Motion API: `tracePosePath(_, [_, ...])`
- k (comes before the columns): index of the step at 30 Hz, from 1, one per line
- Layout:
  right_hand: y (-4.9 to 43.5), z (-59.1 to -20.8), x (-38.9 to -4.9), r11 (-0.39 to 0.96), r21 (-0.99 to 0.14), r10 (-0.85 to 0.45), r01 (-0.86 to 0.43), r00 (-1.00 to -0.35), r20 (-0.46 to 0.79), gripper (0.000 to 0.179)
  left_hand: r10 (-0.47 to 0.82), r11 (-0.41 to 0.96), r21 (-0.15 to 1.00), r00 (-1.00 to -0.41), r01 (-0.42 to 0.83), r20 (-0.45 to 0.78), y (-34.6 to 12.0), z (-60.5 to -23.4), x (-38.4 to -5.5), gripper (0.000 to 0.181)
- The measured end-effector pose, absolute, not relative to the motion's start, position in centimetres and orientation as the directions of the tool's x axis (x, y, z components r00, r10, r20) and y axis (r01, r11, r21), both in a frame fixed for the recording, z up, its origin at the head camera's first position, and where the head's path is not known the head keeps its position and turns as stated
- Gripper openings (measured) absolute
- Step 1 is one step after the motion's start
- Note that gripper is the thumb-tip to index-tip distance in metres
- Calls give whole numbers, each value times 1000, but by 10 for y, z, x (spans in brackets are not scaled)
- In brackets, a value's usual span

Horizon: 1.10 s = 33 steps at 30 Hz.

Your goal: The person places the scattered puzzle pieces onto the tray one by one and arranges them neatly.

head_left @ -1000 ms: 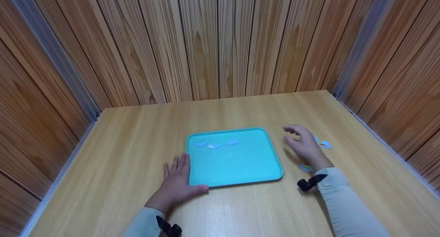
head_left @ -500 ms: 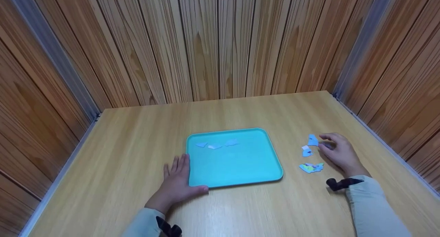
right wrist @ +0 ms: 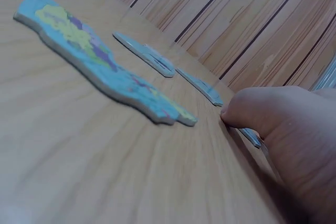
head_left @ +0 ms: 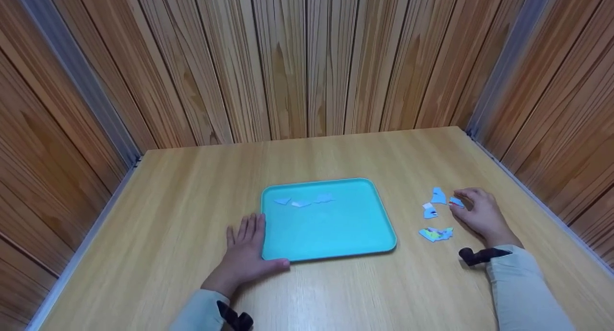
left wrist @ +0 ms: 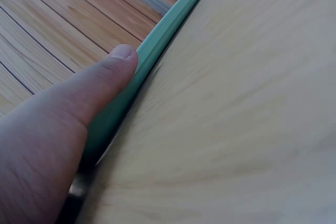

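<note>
Since half a second ago, the fingertips of the right hand point(head_left: 481, 214) have shifted slightly rightward, so that a small blue piece with red marks point(head_left: 456, 203), hidden then, now shows between thumb and forefinger. At the far left, the left hand point(head_left: 244, 254) lies with fingers straight and spread along the left edge of the turquoise tray point(head_left: 331, 235), its thumb touching the near rim; this grip is wide and has hold of no piece. Inside the tray, toward its far side, three pale blue pieces point(head_left: 301, 204) lie in a loose row. On the tabletop point(head_left: 407, 160), to the right of the tray, come a blue piece with a white corner point(head_left: 430, 211), a longer multicoloured piece point(head_left: 435, 234) nearer the person, and a plain blue piece point(head_left: 438, 195) farther off. Just right of that last one sits the red-marked piece, lying on the left of the right palm, its longer axis seeming to slant from far left to near right. The right grip is curled and narrow, thumb and forefinger on either side of the piece; whether they press on it cannot be told. The right hand is clearly nearer to it, and the tray stands well apart to its left, which seems the relation that matters most.
</note>
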State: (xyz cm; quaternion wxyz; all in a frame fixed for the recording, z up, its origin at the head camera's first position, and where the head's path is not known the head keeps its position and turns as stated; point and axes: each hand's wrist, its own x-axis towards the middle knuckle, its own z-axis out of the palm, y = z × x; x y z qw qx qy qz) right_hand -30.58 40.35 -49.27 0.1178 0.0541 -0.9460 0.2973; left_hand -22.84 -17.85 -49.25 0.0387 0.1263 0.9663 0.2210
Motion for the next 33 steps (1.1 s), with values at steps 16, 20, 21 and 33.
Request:
tracePosePath(16, [397, -491, -305, 827, -535, -16, -174, -958, 286, 34, 200, 899, 413, -976, 149, -83, -178, -492, -226, 135])
tracePosePath(20, [398, -490, -304, 825, -526, -38, -209, -947, 318, 34, 204, 897, 415, -975, 151, -86, -177, -491, -227, 134])
tracePosePath(21, [398, -490, -304, 824, -524, -40, -216, -945, 325, 34, 205, 896, 417, -975, 151, -86, -177, -491, -228, 135])
tracePosePath(33, [384, -487, -305, 811, -540, -81, -225, -957, 277, 36, 205, 895, 422, -974, 146, -97, -176, -492, -229, 134])
